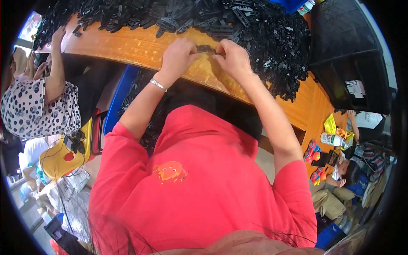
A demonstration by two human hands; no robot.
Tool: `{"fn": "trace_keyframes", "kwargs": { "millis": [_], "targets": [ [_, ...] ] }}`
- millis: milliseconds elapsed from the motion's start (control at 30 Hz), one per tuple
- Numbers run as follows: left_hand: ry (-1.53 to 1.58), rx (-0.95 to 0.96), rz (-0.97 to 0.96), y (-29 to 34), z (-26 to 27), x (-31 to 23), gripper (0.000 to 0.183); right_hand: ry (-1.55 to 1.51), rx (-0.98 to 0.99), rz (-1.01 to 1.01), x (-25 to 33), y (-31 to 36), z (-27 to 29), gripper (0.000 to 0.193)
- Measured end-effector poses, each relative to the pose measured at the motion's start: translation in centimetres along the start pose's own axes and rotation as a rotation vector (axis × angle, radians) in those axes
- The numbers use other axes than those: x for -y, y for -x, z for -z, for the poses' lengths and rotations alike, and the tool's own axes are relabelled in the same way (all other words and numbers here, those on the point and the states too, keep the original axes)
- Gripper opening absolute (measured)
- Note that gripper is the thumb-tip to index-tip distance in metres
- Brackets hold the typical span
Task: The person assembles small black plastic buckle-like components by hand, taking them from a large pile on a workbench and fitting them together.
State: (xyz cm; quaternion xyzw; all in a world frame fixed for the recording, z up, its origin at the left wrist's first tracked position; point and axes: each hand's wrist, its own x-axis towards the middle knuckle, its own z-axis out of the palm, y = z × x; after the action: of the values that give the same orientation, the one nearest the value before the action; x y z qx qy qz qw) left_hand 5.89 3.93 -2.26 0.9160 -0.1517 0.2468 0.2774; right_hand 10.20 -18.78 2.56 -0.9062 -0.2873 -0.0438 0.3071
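Note:
Between my two hands, just above the worn wooden table [140,47], is a small black plastic part [204,48]. My left hand [180,53] pinches its left end between thumb and fingers. At the other end, my right hand [233,55] has its fingertips closed on the part or on a smaller piece against it; which one I cannot make out. A large heap of black plastic parts [208,19] spreads over the table just beyond my hands and down the right side.
A blue bin [123,95] with black parts stands below the table edge at left. A large black crate [350,59] rises at right. Another person in a dotted shirt [42,104] works at far left. Toy cars [312,151] and a bottle [331,139] stand at lower right, near another person.

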Motion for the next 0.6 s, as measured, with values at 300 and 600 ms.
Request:
{"fn": "trace_keyframes", "kwargs": {
  "millis": [300, 600],
  "targets": [
    [-0.096, 0.017, 0.071, -0.9, 0.4, -1.1, 0.03, -0.269, -0.239, -0.065, -0.2, 2.4, -2.5, 0.023],
    [0.759, -0.025, 0.491, 0.9, -1.8, -2.7, 0.027, -0.437, -0.308, -0.093, 1.7, 2.5, -2.5, 0.017]
  ]
}}
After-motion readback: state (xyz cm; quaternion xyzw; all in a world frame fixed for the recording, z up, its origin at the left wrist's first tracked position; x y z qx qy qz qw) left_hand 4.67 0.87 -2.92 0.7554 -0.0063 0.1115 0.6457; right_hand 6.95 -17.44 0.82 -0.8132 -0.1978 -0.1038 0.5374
